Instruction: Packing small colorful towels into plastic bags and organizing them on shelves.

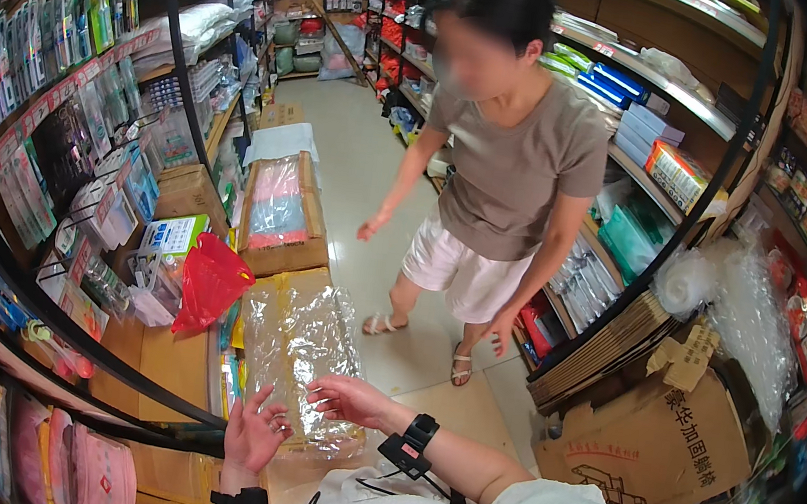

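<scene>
My left hand (253,426) is raised palm up with its fingers apart, holding nothing. Facing it, my right hand (347,399) is also empty, its fingers loosely bent and spread. Under and just beyond both hands lies a cardboard box (279,312) covered by a clear plastic sheet (319,351) that shines with reflections. I cannot tell whether my right fingers touch the plastic. A red plastic bag (213,281) sits on the shelf edge ahead of my left hand. Each of my wrists wears a black strap, and a small black device (405,455) hangs at the right one.
Another person (515,145) stands in the aisle ahead. An open carton (280,207) of wrapped pink and blue goods stands beyond the box. Metal shelving (181,36) with hanging packets lines the left. Flattened cardboard (599,351), a printed carton (651,449) and bubble wrap (744,309) stand right.
</scene>
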{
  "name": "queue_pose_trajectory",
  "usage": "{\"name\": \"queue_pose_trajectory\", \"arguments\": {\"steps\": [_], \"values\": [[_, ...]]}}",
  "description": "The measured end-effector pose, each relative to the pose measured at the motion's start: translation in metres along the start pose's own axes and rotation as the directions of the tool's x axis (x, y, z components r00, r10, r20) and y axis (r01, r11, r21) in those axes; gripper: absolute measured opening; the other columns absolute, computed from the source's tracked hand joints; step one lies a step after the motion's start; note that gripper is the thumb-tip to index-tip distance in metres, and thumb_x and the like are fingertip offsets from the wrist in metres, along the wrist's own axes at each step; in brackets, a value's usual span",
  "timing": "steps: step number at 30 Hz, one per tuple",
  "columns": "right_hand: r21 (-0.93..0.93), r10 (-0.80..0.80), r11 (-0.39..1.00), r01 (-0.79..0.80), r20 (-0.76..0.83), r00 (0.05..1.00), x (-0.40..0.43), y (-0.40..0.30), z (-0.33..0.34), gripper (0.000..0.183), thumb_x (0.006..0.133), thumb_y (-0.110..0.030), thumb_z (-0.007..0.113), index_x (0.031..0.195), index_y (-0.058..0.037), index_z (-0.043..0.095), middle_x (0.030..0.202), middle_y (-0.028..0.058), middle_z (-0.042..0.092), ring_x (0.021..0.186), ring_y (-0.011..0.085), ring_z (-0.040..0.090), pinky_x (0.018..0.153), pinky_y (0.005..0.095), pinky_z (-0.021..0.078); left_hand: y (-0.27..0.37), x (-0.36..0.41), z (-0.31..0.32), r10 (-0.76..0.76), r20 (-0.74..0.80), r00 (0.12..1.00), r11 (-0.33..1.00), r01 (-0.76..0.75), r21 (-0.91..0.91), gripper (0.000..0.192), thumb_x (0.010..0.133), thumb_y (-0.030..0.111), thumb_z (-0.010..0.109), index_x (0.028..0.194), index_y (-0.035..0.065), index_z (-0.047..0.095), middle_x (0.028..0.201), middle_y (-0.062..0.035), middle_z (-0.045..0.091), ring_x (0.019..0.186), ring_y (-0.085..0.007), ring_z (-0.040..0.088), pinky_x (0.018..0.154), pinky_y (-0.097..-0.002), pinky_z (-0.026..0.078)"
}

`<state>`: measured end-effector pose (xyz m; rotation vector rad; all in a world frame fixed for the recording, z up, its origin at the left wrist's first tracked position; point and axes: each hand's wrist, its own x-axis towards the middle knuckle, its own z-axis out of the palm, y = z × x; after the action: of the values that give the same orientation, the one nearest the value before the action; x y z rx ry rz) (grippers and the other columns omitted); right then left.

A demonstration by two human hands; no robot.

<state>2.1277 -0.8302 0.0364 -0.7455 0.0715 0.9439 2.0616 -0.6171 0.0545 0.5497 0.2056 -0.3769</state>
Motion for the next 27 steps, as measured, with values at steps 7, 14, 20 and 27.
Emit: {"name": "queue_pose_trajectory", "arguments": {"steps": [7,14,20,27], "values": [[-0.063,-0.009,0.998,0.006,-0.055,0.998,0.008,-0.002,0.000,0.021,0.085,-0.025,0.049,0.097,-0.0085,0.055,0.087,0.0013,0.058,0.072,0.0082,0.055,0.058,0.0208,0.0437,0.013,0.003,-0.009,-0.015,0.045,0.999,0.998,0.018,-0.057,0.050,0.087,0.043,0.037,0.123,0.0081,0.036,0.098,-0.0165,0.055,0.082,-0.0266,0.054,0.078,-0.0402,0.039],[-0.019,0.077,0.997,-0.079,-0.102,0.992,0.009,0.018,-0.004,0.021,0.086,-0.025,0.048,0.097,-0.0083,0.054,0.088,0.0022,0.058,0.073,0.0093,0.055,0.061,0.0216,0.0446,0.017,-0.016,-0.020,0.016,-0.033,0.999,1.000,-0.015,0.013,0.054,0.085,0.045,0.040,0.123,0.0052,0.037,0.098,-0.0170,0.055,0.083,-0.0262,0.054,0.076,-0.0387,0.040],[0.049,0.114,0.993,-0.108,-0.143,0.983,0.013,0.037,-0.031,0.020,0.086,-0.023,0.048,0.097,-0.0074,0.053,0.089,0.0038,0.059,0.074,0.0101,0.056,0.066,0.0233,0.0476,0.020,-0.026,-0.032,0.005,-0.090,0.996,1.000,-0.004,0.008,0.052,0.087,0.044,0.037,0.122,0.0051,0.038,0.098,-0.0160,0.055,0.082,-0.0253,0.054,0.075,-0.0385,0.041],[0.163,0.048,0.987,0.007,-0.328,0.944,-0.024,0.064,-0.068,0.020,0.087,-0.022,0.047,0.097,-0.0065,0.053,0.089,0.0053,0.059,0.072,0.0123,0.058,0.066,0.0240,0.0481,0.000,0.010,-0.046,-0.166,-0.046,0.985,0.985,0.167,0.034,0.050,0.088,0.042,0.037,0.121,0.0047,0.039,0.098,-0.0161,0.055,0.082,-0.0245,0.054,0.075,-0.0370,0.042]]}}
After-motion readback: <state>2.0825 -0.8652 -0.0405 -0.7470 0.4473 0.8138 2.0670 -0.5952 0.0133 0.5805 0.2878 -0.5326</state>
